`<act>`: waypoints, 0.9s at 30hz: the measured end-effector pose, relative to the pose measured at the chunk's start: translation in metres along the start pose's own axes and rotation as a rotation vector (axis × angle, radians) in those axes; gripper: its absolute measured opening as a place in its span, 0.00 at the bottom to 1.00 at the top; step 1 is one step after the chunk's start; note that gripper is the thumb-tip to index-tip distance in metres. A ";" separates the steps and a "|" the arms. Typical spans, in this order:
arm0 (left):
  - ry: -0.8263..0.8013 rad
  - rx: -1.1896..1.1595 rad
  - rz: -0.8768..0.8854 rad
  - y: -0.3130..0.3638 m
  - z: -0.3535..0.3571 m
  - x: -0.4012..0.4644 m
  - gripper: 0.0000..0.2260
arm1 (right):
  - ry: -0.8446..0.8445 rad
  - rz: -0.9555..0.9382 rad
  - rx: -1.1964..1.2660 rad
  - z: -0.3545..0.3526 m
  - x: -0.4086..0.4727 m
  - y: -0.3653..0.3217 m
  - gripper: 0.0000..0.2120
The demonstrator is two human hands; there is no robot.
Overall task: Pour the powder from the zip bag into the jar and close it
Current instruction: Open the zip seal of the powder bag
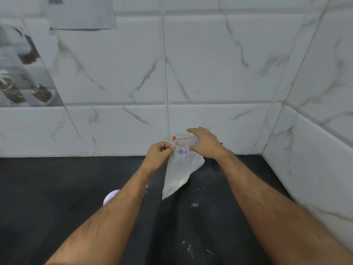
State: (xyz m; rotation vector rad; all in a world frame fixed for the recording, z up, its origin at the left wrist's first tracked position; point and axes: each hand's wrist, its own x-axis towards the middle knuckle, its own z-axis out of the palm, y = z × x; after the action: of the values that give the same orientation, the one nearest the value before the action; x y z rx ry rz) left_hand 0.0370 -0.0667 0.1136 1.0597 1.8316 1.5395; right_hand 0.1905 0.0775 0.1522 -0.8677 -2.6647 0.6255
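Observation:
A clear zip bag (179,171) with white powder in it hangs above the dark counter, its red zip strip at the top and "MILK" in blue on a label. My left hand (158,153) pinches the bag's top left corner. My right hand (205,142) grips the top right part at the zip, fingers spread over the strip. A white round thing (110,196), maybe the jar or its lid, shows only partly from behind my left forearm; I cannot tell which it is.
The dark counter (57,188) meets white marble-look wall tiles behind and on the right, forming a corner. Specks of spilled white powder (193,205) lie on the counter between my arms. A paper sheet (80,14) hangs on the wall at upper left.

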 end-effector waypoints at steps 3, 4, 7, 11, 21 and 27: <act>-0.044 -0.049 -0.039 0.003 -0.010 -0.019 0.06 | -0.088 -0.032 -0.037 -0.004 -0.009 -0.012 0.33; -0.051 -0.063 -0.056 0.003 -0.012 -0.025 0.07 | -0.111 -0.043 -0.036 -0.004 -0.013 -0.017 0.31; -0.065 -0.187 -0.107 0.004 -0.016 -0.042 0.10 | -0.208 -0.060 0.006 -0.006 -0.023 -0.032 0.22; -0.044 -0.381 -0.184 0.004 -0.022 -0.056 0.10 | -0.267 -0.041 0.159 -0.011 -0.039 -0.042 0.04; -0.159 -0.607 -0.180 0.003 -0.020 -0.075 0.04 | -0.131 -0.032 0.200 -0.038 -0.057 -0.058 0.02; -0.018 -0.409 -0.130 -0.003 -0.014 -0.078 0.05 | -0.203 0.037 0.134 -0.016 -0.060 -0.042 0.02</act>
State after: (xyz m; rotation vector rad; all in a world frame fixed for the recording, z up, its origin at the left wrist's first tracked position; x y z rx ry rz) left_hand 0.0684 -0.1389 0.1069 0.7453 1.4537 1.7194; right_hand 0.2233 0.0151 0.1796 -0.8590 -2.7494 0.9355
